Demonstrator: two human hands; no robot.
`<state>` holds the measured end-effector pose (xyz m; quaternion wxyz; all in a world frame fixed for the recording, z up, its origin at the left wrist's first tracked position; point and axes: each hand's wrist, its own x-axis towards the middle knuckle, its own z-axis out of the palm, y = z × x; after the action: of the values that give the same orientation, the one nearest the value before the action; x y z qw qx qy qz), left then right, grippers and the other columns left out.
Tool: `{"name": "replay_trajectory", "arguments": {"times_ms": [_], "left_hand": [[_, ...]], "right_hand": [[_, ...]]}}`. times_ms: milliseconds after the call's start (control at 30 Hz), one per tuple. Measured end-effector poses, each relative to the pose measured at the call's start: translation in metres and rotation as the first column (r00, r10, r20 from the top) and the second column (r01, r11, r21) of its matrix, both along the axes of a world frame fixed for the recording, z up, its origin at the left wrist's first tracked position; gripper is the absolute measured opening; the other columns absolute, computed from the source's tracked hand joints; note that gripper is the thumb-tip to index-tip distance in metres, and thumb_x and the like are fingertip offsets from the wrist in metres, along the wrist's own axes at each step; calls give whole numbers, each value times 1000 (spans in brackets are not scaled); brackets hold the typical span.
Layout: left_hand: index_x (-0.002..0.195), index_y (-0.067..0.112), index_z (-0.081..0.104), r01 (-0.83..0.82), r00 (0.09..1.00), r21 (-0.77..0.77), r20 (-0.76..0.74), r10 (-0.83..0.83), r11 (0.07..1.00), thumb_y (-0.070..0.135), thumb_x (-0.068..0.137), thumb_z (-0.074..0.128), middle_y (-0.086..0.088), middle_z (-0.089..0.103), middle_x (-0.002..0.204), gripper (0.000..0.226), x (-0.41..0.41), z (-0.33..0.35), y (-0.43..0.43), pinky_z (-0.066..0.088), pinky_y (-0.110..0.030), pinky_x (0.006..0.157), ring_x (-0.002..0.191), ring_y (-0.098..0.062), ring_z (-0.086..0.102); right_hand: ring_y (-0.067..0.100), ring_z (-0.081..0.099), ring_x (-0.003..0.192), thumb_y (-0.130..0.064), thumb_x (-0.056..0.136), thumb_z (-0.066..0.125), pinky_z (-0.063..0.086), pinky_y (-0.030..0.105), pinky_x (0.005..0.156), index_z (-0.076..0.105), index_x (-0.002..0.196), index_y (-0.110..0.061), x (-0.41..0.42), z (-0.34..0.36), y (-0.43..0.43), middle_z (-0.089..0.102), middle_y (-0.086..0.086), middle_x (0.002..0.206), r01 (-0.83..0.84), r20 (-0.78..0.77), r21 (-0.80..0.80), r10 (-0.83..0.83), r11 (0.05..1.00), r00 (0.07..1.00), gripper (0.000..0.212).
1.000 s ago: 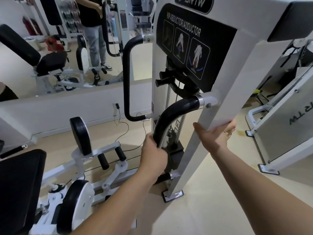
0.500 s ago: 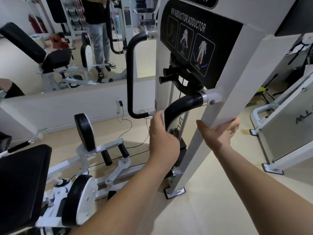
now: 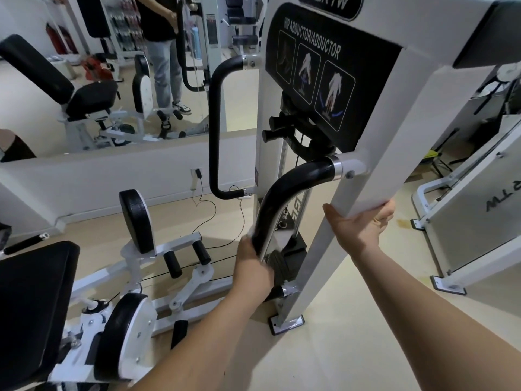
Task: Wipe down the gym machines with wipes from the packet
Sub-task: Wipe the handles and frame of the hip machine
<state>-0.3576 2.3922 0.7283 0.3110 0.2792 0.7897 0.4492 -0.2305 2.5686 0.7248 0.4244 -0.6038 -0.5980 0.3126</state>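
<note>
Left hand [image 3: 253, 269] is low on the curved black handle [image 3: 284, 193] of the hip abductor/adductor machine [image 3: 423, 32], fingers wrapped right round the grip just above its bottom mount. A pale sliver shows at the top of that fist against the handle, but it's blurred and I can't tell whether it's a wipe. Right hand [image 3: 361, 227] is on the white upright [image 3: 380, 131], palm turned up, thumb on the near side, fingers hooked round the far edge, holding the post just below where the handle's chrome collar joins it. Above both hands the black instruction placard [image 3: 324, 66] faces us with its three diagrams. A second black handle [image 3: 214, 122] stands on the far side of the frame. Down left, two round thigh pads [image 3: 136, 218] sit on the white leg arms, with the black seat pad [image 3: 31, 306] at the near edge. The upright's foot plate [image 3: 287, 324] sits flat on the beige floor. The wall mirror [image 3: 98, 80] behind shows a standing person [image 3: 163, 52].
</note>
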Motion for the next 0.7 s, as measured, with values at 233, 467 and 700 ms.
{"name": "replay_trajectory", "arguments": {"times_ms": [233,467,700], "left_hand": [[128,33,50,-141,988,156,81,129,978,-13,87,39,3,60,115,63,5,53,26,56,-38,89,105,-20,60],[113,30,56,-213,905,-168,337,259,963,10,102,44,-5,54,98,25,5,-12,-3,39,-26,67,77,-15,48],[138,33,49,-123,991,177,76,111,977,-15,87,38,4,63,121,71,2,28,18,56,-32,92,110,-16,61]], "right_hand": [[31,23,142,-44,69,92,29,48,119,8,154,-11,1,-4,1,24,9,148,-10,-8,3,10,1000,1000,124],[31,24,143,-43,69,93,28,48,120,10,154,-8,1,-3,-1,23,11,148,-14,0,6,14,1000,1000,124],[33,27,141,-43,69,92,30,49,120,11,152,-7,1,-2,-1,25,12,146,-19,20,29,19,999,1000,121]]}}
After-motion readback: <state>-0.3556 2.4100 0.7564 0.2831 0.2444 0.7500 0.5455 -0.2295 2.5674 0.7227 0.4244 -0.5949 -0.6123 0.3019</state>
